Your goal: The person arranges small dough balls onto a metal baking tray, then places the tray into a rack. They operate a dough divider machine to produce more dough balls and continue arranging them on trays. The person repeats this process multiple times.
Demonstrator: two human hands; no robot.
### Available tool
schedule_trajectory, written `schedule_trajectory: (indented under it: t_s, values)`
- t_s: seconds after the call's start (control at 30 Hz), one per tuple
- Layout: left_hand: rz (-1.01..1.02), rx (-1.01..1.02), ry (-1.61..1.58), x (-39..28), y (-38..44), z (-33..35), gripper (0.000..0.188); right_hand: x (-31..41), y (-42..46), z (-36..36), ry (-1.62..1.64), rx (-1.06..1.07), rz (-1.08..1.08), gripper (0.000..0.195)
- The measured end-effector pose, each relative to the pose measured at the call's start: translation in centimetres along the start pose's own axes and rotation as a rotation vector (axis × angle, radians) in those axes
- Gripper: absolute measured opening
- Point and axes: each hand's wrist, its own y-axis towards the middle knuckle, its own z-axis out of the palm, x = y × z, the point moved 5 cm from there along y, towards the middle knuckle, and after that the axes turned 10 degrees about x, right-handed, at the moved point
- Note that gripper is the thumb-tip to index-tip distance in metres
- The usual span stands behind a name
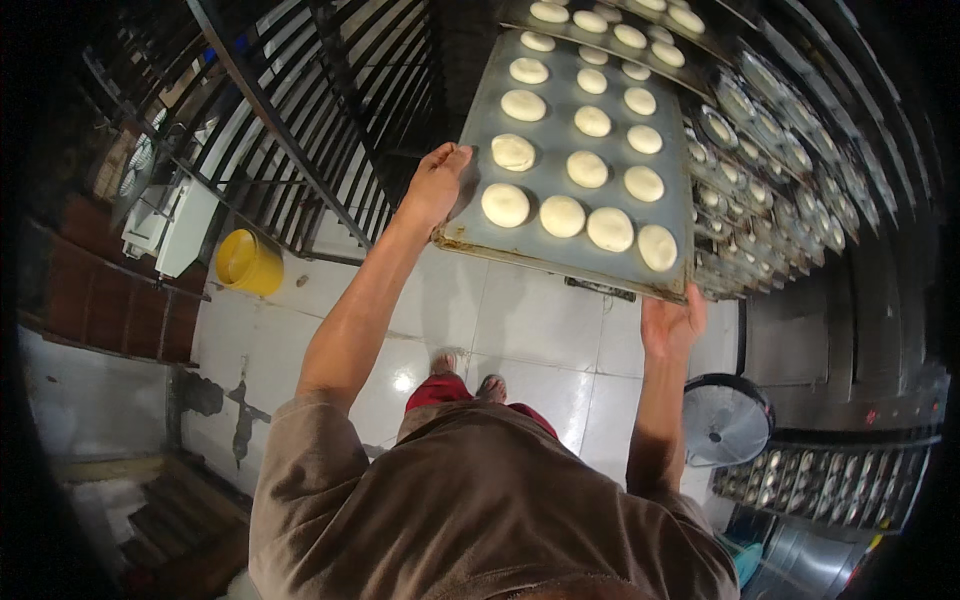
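A metal baking tray (555, 251) bearing rows of pale, round dough pieces (587, 169) is held out in front of me. My left hand (442, 180) grips its left edge, thumb on top, close to the near left corner. At the near right corner, my right hand (675, 322) holds the tray from below, its fingers partly hidden by the rim. The far end of the tray lies under another tray of dough pieces (630, 35) in a rack; how far it reaches in is hidden.
Racks with stacked trays (757, 195) stand close on the right. Slatted metal racks (300, 112) rise at the left. A yellow bucket (250, 262) and a round fan (726, 420) stand on the tiled floor (525, 315) at either side.
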Motion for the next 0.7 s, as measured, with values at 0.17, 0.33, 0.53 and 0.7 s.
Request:
schedule_trajectory:
  t_s: [0.17, 0.33, 0.53, 0.7]
  values:
    - [-0.054, -0.003, -0.207, -1.0, 6.4, 1.4, 0.020, -5.5, 2.5, 5.0, -0.305, 0.125, 0.062, 0.043]
    - [-0.103, 0.059, -0.434, -2.3, 12.2, 1.5, 0.032, -8.7, 10.5, 5.4, -0.474, 0.018, -0.078, 0.029]
    - [-0.231, 0.308, -0.567, 2.5, 14.5, -0.7, 0.038, -9.7, 22.0, 4.4, -0.466, -0.173, -0.081, 0.022]
    - [-0.378, 0.212, -0.302, 12.4, 10.5, -6.9, 0.037, -10.1, 34.3, 1.8, -0.710, -0.141, -0.078, 0.025]
